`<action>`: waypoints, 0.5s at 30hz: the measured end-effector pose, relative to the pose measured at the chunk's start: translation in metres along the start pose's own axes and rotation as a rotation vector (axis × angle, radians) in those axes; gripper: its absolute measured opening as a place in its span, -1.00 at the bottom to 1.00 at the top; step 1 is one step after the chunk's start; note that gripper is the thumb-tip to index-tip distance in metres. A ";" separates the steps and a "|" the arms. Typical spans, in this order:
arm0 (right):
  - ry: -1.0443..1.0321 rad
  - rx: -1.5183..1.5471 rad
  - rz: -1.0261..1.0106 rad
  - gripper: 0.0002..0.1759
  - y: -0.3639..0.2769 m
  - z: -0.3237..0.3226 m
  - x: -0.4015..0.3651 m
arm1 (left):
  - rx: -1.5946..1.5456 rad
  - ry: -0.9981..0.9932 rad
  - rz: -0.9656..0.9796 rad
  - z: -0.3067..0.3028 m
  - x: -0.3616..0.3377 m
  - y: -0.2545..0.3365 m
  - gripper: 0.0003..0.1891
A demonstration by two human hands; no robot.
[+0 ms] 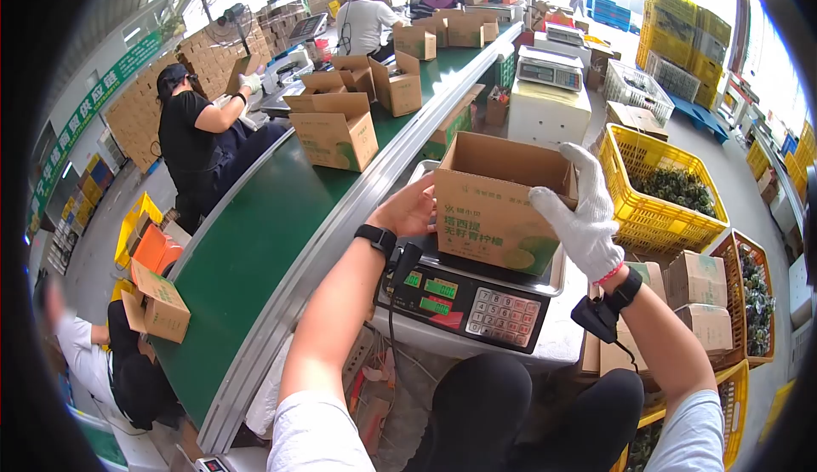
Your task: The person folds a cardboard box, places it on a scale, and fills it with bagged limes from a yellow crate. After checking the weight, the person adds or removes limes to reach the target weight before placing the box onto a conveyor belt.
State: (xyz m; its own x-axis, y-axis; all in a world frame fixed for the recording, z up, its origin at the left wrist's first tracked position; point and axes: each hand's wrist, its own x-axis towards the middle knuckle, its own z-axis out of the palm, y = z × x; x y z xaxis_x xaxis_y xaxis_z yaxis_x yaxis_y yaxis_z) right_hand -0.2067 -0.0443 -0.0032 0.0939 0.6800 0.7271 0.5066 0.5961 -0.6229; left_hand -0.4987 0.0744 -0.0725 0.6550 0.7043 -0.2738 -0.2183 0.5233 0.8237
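An open-topped cardboard box (498,225) with green print stands on the metal pan of a digital scale (464,302), directly in front of me. My bare left hand (410,206) holds the box at its left side, fingers partly hidden behind the edge. On the opposite side, my right hand (585,217) in a white glove grips the right side, thumb against the front face and fingers along the upper corner. The scale's displays are lit green, with a keypad beside them. What lies inside the box is mostly hidden by its front wall.
A green conveyor belt (255,242) runs along my left, carrying several open boxes (332,131). To my right are a yellow crate (664,225) of dark green contents and stacked small cartons (694,280). Co-workers (200,127) sit across the belt. Another scale (551,70) stands ahead.
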 end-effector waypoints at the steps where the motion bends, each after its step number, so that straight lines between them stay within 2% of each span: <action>1: 0.002 -0.001 0.004 -0.42 0.004 -0.003 0.000 | 0.000 -0.001 -0.005 0.005 -0.004 0.001 -0.47; 3: -0.192 -0.231 -0.247 -0.41 0.010 -0.009 0.001 | 0.012 -0.020 -0.014 0.009 -0.010 0.004 -0.51; 5: -0.474 -0.148 -0.367 -0.50 0.011 -0.015 0.007 | 0.121 0.048 0.023 0.006 0.005 -0.007 -0.55; 7: -0.771 -0.046 -0.270 -0.52 0.021 -0.020 0.017 | 0.230 0.117 0.058 0.004 0.010 -0.013 -0.58; 8: -0.834 0.031 -0.089 -0.53 0.024 -0.024 0.022 | 0.234 0.130 0.020 0.006 0.010 -0.010 -0.53; 9: -0.891 0.104 0.085 -0.52 0.022 -0.030 0.028 | 0.241 0.144 -0.008 0.009 0.011 -0.005 -0.48; 10: -0.882 -0.066 0.056 -0.57 0.005 -0.036 0.032 | 0.308 0.146 -0.056 0.006 0.010 -0.002 -0.46; 11: -0.880 -0.055 0.053 -0.57 0.010 -0.041 0.029 | 0.338 0.108 -0.078 0.010 0.010 -0.001 -0.44; 12: -0.846 -0.044 -0.065 -0.60 0.020 -0.047 0.028 | 0.364 0.091 -0.092 0.012 0.007 -0.001 -0.41; 13: -0.818 -0.003 -0.209 -0.63 0.030 -0.040 0.030 | 0.237 -0.011 -0.023 -0.019 0.021 -0.020 -0.31; 14: -0.804 -0.068 -0.229 -0.68 0.026 -0.040 0.028 | 0.232 0.020 -0.098 -0.014 0.024 -0.018 -0.33; 15: -0.871 -0.174 -0.219 -0.70 0.037 -0.040 0.030 | 0.548 -0.108 0.162 -0.015 0.015 -0.020 -0.32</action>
State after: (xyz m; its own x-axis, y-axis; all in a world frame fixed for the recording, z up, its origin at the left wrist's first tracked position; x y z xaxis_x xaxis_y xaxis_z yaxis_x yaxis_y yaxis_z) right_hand -0.1503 -0.0191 0.0066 -0.6635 0.6829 0.3055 0.5654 0.7251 -0.3931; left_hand -0.4950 0.0819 -0.1009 0.7205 0.6871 -0.0941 0.0658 0.0673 0.9956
